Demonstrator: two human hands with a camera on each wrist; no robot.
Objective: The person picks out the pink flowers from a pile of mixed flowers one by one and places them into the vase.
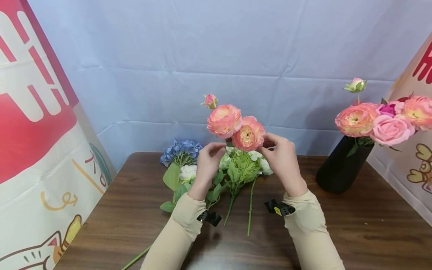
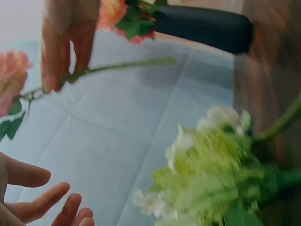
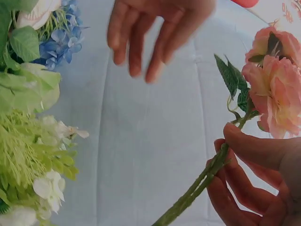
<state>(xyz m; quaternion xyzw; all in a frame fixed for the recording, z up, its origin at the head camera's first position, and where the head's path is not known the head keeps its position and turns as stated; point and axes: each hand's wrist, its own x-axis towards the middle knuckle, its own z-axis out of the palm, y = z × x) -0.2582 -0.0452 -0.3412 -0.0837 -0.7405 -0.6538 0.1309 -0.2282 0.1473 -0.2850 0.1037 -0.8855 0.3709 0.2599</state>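
Observation:
My right hand (image 1: 283, 159) pinches the green stem (image 3: 195, 186) of a peach-pink artificial flower (image 1: 249, 134) between thumb and fingers, just below the blooms. The spray carries two full blooms and a small bud (image 1: 210, 101), raised above the tabletop. In the right wrist view, dark leaves (image 3: 228, 77) show beside the blooms. My left hand (image 1: 209, 163) hovers to the left of the spray, apart from the stem, its fingers (image 2: 47, 200) loosely spread with nothing in them.
A black vase (image 1: 345, 165) with pink and peach flowers (image 1: 391, 129) stands on the right of the wooden table (image 1: 368, 232). White-and-green flowers (image 1: 244, 165) and a blue hydrangea (image 1: 181, 152) lie behind my hands. A loose stem (image 1: 136, 257) lies at the front left.

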